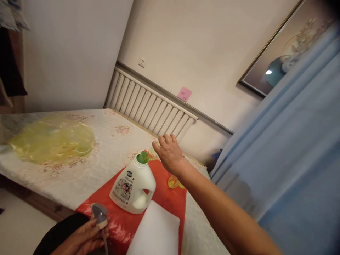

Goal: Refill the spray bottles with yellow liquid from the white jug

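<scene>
Nearest me, my left hand point(82, 239) grips a grey pump head point(99, 213) with its dangling tube at the bed's near edge. My right hand point(169, 152) hovers open-fingered past the white detergent jug point(132, 186); rigid, probably heavy, best grabbed by its handle.

I see a bed point(111, 141) under a pale floral cover. On it lie a crumpled yellow plastic bag point(50, 140), left, and a red sheet point(164, 198) (glossy, wrinkled) bearing a white jug point(132, 187), a white pad point(156, 233) and a small amber glass point(172, 181).
</scene>
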Demonstrator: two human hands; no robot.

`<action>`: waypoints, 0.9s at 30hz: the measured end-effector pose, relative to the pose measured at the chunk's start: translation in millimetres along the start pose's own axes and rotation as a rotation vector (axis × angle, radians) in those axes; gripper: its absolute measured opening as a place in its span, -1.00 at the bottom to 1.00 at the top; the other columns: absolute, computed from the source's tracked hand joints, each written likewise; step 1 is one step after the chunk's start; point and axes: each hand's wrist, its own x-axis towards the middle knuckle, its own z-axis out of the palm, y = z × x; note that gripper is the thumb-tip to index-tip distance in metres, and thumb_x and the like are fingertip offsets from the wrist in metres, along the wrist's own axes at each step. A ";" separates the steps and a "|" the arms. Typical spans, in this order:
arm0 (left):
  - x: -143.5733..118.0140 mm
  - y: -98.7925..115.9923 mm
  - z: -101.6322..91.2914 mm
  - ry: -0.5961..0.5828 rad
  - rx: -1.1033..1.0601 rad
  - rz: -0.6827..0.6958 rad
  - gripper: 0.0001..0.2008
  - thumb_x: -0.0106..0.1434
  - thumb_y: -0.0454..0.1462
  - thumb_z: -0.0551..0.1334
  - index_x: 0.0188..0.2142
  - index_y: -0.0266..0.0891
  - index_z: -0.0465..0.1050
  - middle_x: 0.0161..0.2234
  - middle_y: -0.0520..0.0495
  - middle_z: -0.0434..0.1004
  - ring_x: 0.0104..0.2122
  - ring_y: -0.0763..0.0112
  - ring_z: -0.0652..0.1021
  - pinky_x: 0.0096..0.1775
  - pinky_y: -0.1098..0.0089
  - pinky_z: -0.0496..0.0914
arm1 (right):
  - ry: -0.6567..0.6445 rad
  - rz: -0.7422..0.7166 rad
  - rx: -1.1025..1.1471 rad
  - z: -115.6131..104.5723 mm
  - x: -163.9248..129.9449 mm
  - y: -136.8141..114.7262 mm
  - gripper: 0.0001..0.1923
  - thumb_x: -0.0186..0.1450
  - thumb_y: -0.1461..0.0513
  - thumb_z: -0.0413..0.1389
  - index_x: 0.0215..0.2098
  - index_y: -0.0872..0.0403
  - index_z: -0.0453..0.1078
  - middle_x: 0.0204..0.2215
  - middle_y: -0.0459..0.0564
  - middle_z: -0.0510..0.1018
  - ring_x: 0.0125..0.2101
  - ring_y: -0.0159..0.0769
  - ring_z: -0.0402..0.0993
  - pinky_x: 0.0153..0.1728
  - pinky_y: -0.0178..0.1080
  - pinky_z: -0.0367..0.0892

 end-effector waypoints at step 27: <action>-9.3 66.7 156.1 0.116 0.068 0.469 -0.60 -0.02 -0.16 0.52 -0.21 -0.29 0.58 -0.32 -0.13 0.62 -0.29 0.26 0.57 -0.28 0.41 0.52 | 0.095 0.970 1.438 108.3 -202.0 -143.4 -0.09 -0.20 0.37 0.36 0.13 0.00 0.25 0.06 0.07 0.48 0.08 -0.02 0.41 0.12 0.00 0.29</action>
